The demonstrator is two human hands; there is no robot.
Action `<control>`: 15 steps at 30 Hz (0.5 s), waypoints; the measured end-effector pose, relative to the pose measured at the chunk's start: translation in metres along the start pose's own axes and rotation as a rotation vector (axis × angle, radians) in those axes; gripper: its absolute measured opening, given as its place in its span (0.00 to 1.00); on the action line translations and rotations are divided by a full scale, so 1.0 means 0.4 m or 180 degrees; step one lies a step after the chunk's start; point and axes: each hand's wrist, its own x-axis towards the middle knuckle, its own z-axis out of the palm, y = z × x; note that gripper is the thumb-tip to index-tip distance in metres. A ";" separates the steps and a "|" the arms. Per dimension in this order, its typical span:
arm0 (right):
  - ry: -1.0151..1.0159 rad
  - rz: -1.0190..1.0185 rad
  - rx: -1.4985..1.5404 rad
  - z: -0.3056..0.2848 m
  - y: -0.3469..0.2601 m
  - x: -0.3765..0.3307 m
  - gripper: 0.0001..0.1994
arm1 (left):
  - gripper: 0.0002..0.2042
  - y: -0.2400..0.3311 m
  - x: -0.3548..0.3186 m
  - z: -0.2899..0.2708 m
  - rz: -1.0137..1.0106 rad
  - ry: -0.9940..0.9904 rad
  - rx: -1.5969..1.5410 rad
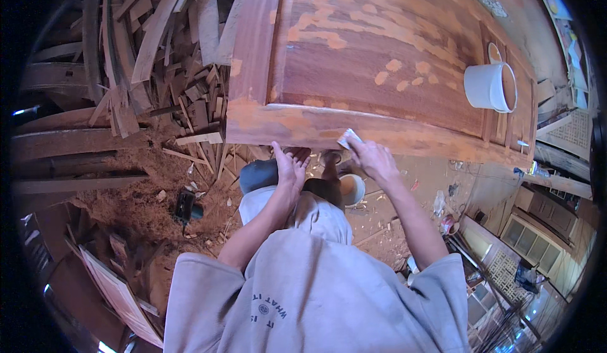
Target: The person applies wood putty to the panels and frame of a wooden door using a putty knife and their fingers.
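Note:
A large reddish wooden door panel (379,68) lies flat in front of me, patched with pale orange filler. My right hand (372,158) is at its near edge, fingers closed on a small pale scraper (348,139) pressed against the edge rail. My left hand (291,166) hangs just below that edge with fingers spread, holding nothing. A white plastic cup (492,86) with orange filler inside stands on the door at the right.
A heap of wood offcuts (158,68) and planks fills the left. Sawdust covers the floor (133,207), where a dark power tool (186,206) lies. A small white bowl (351,188) sits below the door edge. Framed panels (544,239) lean at the right.

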 end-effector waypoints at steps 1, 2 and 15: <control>-0.0194 0.0132 -0.0096 -0.011 0.028 -0.005 0.17 | 0.52 0.001 -0.002 0.004 0.0006 -0.0012 -0.0020; -0.0386 0.0271 -0.0188 -0.020 0.060 -0.013 0.18 | 0.51 0.006 -0.005 0.005 -0.0033 0.0075 -0.0043; 0.1700 0.1967 0.6614 0.358 0.145 -0.390 0.23 | 0.45 -0.033 0.007 0.021 0.0196 0.0186 0.0560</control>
